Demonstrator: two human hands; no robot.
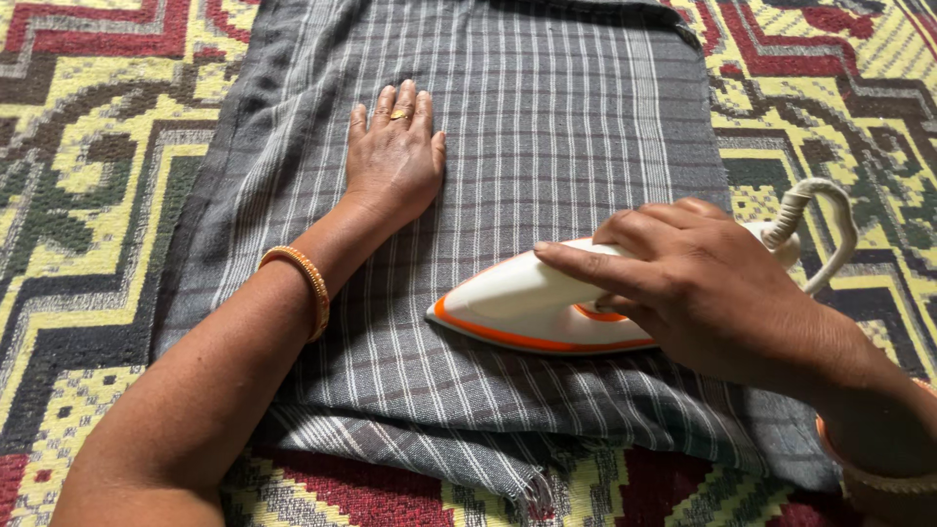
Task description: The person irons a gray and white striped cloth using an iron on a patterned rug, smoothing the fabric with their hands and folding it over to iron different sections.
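The right hand grasps a white-and-orange iron on grey striped cloth; the left hand lies flat, released, on the cloth.

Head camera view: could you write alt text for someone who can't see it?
A person's right hand grips a white and orange iron on a grey striped cloth, while the left hand presses flat on the cloth. The cloth lies on a patterned woven mat of yellow, red and green.

A patterned woven mat in yellow, red and green carries a grey striped cloth.
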